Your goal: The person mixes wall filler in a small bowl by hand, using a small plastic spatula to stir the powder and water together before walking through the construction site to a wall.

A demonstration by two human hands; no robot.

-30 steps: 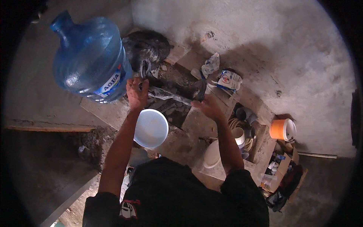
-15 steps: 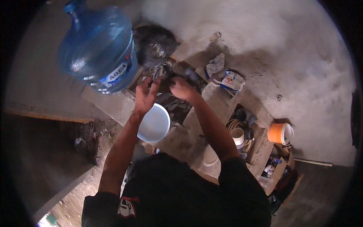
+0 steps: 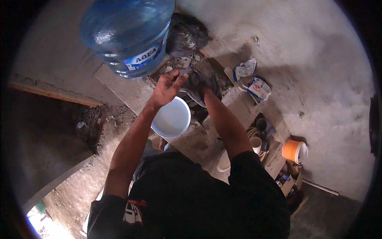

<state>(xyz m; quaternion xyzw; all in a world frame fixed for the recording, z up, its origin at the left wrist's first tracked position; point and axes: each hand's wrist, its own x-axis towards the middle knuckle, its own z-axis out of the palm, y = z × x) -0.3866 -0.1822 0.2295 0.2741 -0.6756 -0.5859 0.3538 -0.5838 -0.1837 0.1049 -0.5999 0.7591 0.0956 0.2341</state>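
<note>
My left hand [image 3: 168,85] is closed, with thumb and fingers pinching the edge of a thin black plastic bag [image 3: 213,83]. Into that bag goes my right hand [image 3: 206,92]; the dark plastic hides its fingers. The bag lies over a sunken patch of rubble in a rough concrete ledge. Close below my left hand stands a round white tub [image 3: 172,119], its rim touching or nearly touching my left wrist. A second dark plastic bag [image 3: 187,36] rests farther off, beyond my hands.
A large blue water jug [image 3: 129,44] stands at the far left on the ledge [image 3: 119,89]. Crumpled white-and-blue packets [image 3: 259,89] lie to the right. Pipes and a hose [image 3: 254,131], an orange bucket [image 3: 293,151] and a cardboard box [image 3: 287,185] are farther right.
The black bag has come up between my hands, with my left hand now gripping its edge and my right hand inside it. The view has shifted, moving the jug up and right.
</note>
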